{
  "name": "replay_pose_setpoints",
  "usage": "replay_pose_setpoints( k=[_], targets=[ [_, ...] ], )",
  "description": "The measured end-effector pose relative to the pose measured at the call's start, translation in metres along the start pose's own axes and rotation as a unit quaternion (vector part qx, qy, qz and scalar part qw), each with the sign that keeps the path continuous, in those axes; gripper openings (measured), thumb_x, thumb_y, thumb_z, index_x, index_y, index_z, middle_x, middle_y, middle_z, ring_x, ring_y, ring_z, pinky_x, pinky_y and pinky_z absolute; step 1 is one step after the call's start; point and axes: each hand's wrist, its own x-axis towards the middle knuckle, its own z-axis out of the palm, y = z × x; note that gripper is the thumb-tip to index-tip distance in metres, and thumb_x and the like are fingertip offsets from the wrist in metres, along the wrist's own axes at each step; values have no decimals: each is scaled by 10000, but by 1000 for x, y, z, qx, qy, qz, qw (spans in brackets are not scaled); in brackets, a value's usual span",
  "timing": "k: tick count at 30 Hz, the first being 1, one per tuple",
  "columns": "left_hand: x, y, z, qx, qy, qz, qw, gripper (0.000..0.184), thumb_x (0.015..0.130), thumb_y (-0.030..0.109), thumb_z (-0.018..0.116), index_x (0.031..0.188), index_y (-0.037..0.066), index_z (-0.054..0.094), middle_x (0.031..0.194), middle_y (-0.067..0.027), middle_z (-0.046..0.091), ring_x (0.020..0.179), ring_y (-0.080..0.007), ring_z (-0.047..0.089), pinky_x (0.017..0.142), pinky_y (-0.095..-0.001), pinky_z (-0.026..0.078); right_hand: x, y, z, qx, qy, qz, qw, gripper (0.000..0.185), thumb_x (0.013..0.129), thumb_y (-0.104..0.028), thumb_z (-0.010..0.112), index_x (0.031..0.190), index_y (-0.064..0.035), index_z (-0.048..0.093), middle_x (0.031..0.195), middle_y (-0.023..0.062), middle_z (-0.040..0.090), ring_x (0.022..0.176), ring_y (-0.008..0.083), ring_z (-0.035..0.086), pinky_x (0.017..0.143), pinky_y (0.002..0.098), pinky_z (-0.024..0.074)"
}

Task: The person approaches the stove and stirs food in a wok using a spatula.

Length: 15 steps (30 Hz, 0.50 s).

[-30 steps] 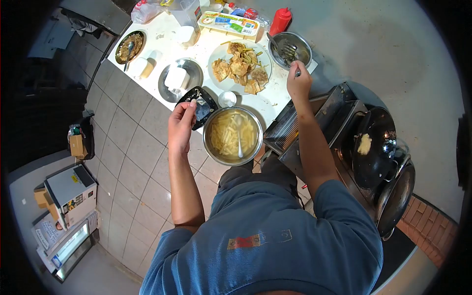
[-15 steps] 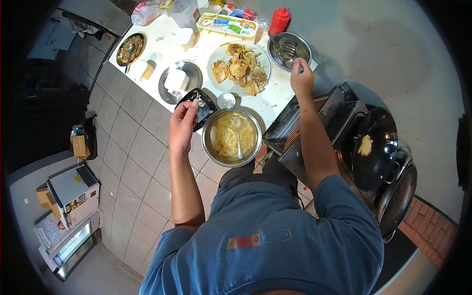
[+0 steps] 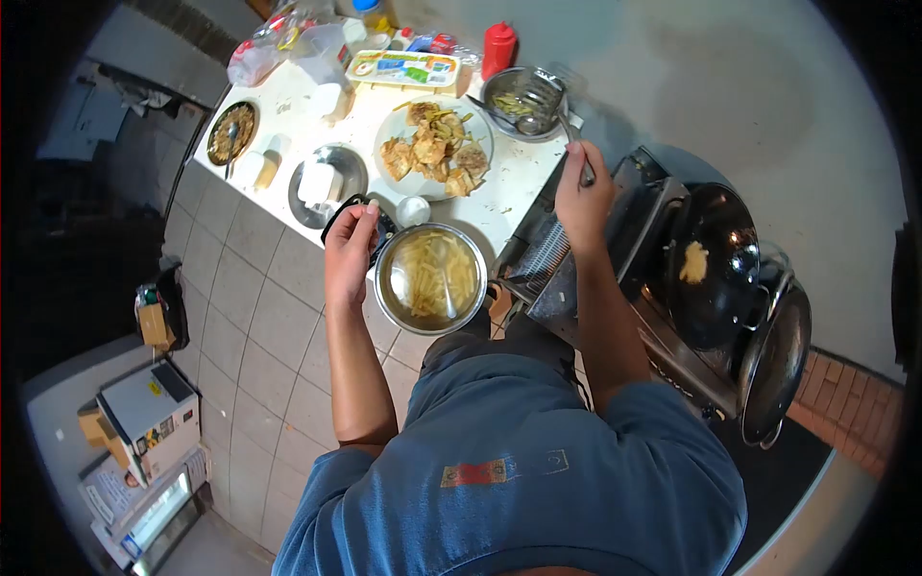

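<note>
My right hand [image 3: 584, 197] grips the handle of a slotted turner [image 3: 545, 91], its head lifted over a metal bowl [image 3: 499, 123] with green strips and a ladle or spoon inside. My left hand [image 3: 351, 252] is closed in a pinch beside a black tray [image 3: 386, 230]; whatever is between the fingertips is too small to make out. Close to it, a steel bowl [image 3: 382, 300] holds pale cut strips in liquid, with a spoon [image 3: 448, 296] in it. A white plate [image 3: 392, 182] bears browned fried pieces [image 3: 429, 146]. To my right, a black wok [image 3: 715, 298] contains a yellowish piece of food [image 3: 693, 261].
On the white table [image 3: 514, 187] are a small white cup [image 3: 413, 210], a metal plate with a white block [image 3: 320, 182], a pan of minced food [image 3: 219, 144], an egg-type carton [image 3: 403, 68] and a red squeeze bottle [image 3: 498, 50]. A second pan [image 3: 774, 370] leans by the wok.
My right hand has lifted the turner out of the metal bowl and drawn it back toward the stove. My left hand stays pinched near the tray. The view has shifted slightly.
</note>
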Motion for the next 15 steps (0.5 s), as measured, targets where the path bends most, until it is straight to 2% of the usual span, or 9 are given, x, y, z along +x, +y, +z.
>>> replay_pose_setpoints(
  k=[1,2,3,4,5,7,8,15],
  targets=[
    [2,1,4,1,-9,5,1000,204,890,265,613,813,78,580,646,67,463,564,-31,374,518,-190,295,-1,-12,-15,34,26,22,999,196,921,-193,519,895,-20,608,732,103,622,662,204,602,616,294,461],
    [5,1,9,-11,-24,6,1000,194,890,253,613,826,74,581,646,65,464,565,-32,377,517,-188,295,-3,-19,-31,27,36,22,999,196,921,-193,519,895,-20,608,732,103,622,662,204,602,616,294,461],
    [6,2,15,-10,-36,8,999,194,890,253,613,826,74,581,646,65,464,565,-32,377,517,-188,295,-6,-25,-46,136,30,125,982,208,934,-198,505,892,-19,603,688,58,579,607,143,544,561,254,417],
    [8,3,23,-18,-45,9,999,186,889,245,614,834,70,581,646,64,465,565,-33,378,517,-187,295,-8,-31,-61,243,25,222,944,221,946,-202,491,889,-17,598,645,14,535,553,81,486,506,214,373],
    [9,5,31,-25,-55,10,998,179,889,236,614,842,66,581,647,64,466,565,-33,378,518,-187,296,-9,-40,-75,238,38,220,945,221,946,-202,491,889,-17,598,645,14,535,553,81,486,506,214,373],
    [11,8,50,-21,-81,18,996,181,881,235,625,853,62,580,645,63,461,568,-34,373,511,-189,282,-12,-58,-102,332,95,236,908,225,956,-203,476,910,-13,586,615,-24,473,508,42,413,460,181,298],
    [13,10,59,-15,-101,16,995,173,887,232,612,856,65,581,660,62,460,571,-33,366,514,-192,273,-13,-60,-116,351,104,239,900,238,961,-221,467,930,-14,580,598,-1,480,509,59,435,462,191,319],
    [13,12,145,28,-232,25,972,151,905,230,575,831,99,571,654,85,410,539,-19,303,491,-191,216,-20,-53,-215,236,198,250,918,278,966,-239,458,940,9,581,643,29,541,526,65,459,468,215,361]
  ],
)
